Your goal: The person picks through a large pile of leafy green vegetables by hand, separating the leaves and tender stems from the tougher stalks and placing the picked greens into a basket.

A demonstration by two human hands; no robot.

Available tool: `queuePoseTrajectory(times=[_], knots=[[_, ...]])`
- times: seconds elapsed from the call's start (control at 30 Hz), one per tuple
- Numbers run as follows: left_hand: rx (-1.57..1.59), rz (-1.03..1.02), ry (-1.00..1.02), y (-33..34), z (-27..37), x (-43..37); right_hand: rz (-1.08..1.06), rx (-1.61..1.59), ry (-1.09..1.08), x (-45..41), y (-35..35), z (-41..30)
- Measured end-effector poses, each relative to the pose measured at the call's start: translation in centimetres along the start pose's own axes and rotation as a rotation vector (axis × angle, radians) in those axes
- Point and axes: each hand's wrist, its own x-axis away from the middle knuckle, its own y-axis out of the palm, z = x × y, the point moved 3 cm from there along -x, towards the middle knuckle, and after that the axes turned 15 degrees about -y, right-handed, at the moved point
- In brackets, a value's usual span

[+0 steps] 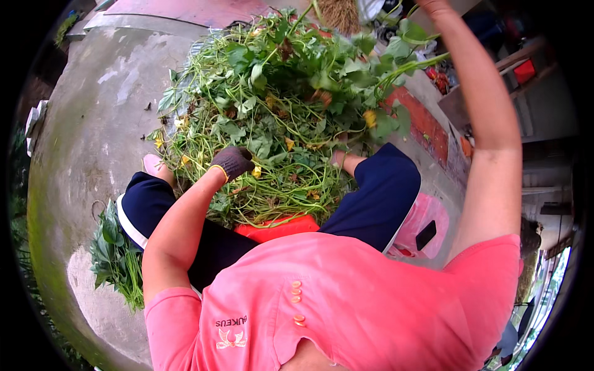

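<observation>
A large heap of leafy green vines (pixel 274 125), like sweet potato vines, lies between my legs, with some yellow and brown leaves in it. My left hand (pixel 233 163), in a dark knit glove with a yellow cuff, rests low over the heap's near left part. Its fingers curl against the stems; whether they grip any is hidden. My right arm reaches far up, and only the wrist and part of my right hand (pixel 432 4) show at the top edge. Long vine stems (pixel 413 65), partly blurred, rise from the heap and pass behind that forearm.
By my left knee lies a bundle of leafy stems (pixel 118 255) on the concrete floor (pixel 106 106). A red plastic item (pixel 278 228) sits before me. To my right, a dark phone (pixel 426 235) rests on pink plastic (pixel 434 211). A straw broom head (pixel 339 16) is beyond the heap.
</observation>
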Motion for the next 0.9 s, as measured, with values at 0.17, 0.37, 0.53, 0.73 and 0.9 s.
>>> queuePoseTrajectory(times=[0.17, 0.37, 0.53, 0.73, 0.9], knots=[[-0.040, 0.059, 0.066, -1.0, -0.3, 1.4, 0.444, 0.038, -0.008, -6.1, -8.2, 3.0], [0.018, 0.165, 0.123, -1.8, 0.5, 1.7, 0.332, 0.011, -0.225, -5.3, -9.1, -0.1], [0.404, 0.252, 0.076, -3.0, -0.3, 1.9, 0.292, -0.402, 0.046, -2.6, -7.5, -4.0], [1.144, 0.100, 0.077, -3.9, 1.0, 2.9, 0.060, -1.012, 0.388, 7.7, -2.0, -14.8], [1.473, -0.126, 0.074, -3.0, 0.2, 1.2, 0.019, -1.723, 1.027, 15.0, -2.7, -26.0]])
